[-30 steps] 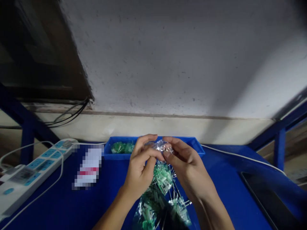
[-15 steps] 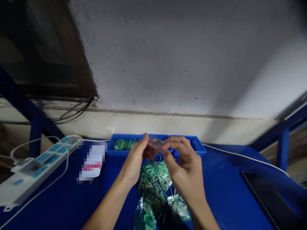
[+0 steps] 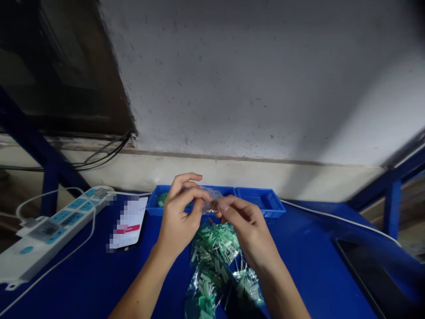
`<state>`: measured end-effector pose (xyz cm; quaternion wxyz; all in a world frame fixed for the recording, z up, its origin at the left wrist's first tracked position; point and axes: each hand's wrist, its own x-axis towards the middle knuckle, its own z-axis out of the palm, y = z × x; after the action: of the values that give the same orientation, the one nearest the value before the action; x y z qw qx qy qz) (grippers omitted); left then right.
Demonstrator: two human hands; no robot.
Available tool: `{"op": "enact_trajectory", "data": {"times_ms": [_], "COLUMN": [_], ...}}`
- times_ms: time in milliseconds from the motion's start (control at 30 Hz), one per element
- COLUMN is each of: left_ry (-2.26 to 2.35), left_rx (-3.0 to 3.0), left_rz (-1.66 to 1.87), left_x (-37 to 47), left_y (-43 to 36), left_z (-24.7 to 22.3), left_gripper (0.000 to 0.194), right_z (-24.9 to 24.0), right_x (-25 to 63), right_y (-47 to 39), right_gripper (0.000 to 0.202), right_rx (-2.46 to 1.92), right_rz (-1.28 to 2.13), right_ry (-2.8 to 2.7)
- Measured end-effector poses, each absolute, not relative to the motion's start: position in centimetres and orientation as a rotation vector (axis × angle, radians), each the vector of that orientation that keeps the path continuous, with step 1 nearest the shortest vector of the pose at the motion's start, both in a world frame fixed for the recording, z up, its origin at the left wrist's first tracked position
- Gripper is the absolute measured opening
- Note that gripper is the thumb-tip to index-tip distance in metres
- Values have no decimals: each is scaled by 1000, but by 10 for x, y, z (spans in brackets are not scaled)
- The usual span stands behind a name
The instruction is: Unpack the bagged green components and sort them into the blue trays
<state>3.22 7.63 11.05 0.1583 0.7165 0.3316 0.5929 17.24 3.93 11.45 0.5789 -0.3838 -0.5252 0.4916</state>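
Observation:
A small clear plastic bag (image 3: pixel 213 198) is held between both hands above the blue trays, with something small and shiny near its lower part. My left hand (image 3: pixel 182 212) pinches the bag's left side between thumb and fingers. On its right side, my right hand (image 3: pixel 247 223) grips it with thumb and fingertips. Below the hands lies a pile of green and silver pieces (image 3: pixel 215 243), partly in clear bags. The left blue tray (image 3: pixel 153 201) holds green packets, partly hidden by my left hand. The right blue tray (image 3: pixel 259 199) stands behind my right hand.
A white power strip (image 3: pixel 40 248) with plugs and a cable lies on the left. Beside it is a lit phone (image 3: pixel 136 221). A dark flat device (image 3: pixel 368 274) rests at the right on the blue table (image 3: pixel 308 266). A white cable (image 3: pixel 338 217) runs along the back.
My left hand has turned, its fingers now curled over the bag. My right hand's fingers have closed in lower on the bag. Shiny contents now show in it.

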Motion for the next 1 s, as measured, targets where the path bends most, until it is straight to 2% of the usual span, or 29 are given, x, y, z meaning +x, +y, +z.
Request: {"op": "enact_trajectory", "data": {"times_ms": [133, 333, 433, 500, 567, 700, 767, 933, 1000], "left_ry": [913, 860, 875, 889, 874, 823, 857, 976, 962], "left_rx": [1878, 1316, 1123, 1086, 1120, 1297, 1364, 1464, 1496], "left_rz": [1613, 1302, 1152, 1086, 1070, 1095, 1148, 1398, 1451], "left_x": [33, 32, 33, 34, 34, 34, 35, 38, 39], "left_y": [78, 83, 83, 82, 81, 78, 78, 78, 78], "left_z": [107, 106, 109, 110, 110, 110, 109, 106, 104], "left_gripper": [20, 8, 36, 46, 40, 14, 10, 5, 0], "right_z": [112, 110, 110, 111, 112, 113, 112, 110, 110], "right_x": [171, 179, 181, 180, 179, 178, 179, 180, 179], "right_y": [41, 44, 42, 41, 40, 39, 40, 45, 47], "right_gripper": [6, 5, 7, 10, 13, 16, 17, 7, 11], "right_rx": [-907, -1007, -1031, -1014, -1010, -1026, -1037, -1107, -1055], "right_rz": [1172, 832, 649, 543, 466, 430, 463, 769, 965], "right_ry": [-1167, -1194, -1286, -1350, -1396, -1427, -1423, -1209, -1077]}}
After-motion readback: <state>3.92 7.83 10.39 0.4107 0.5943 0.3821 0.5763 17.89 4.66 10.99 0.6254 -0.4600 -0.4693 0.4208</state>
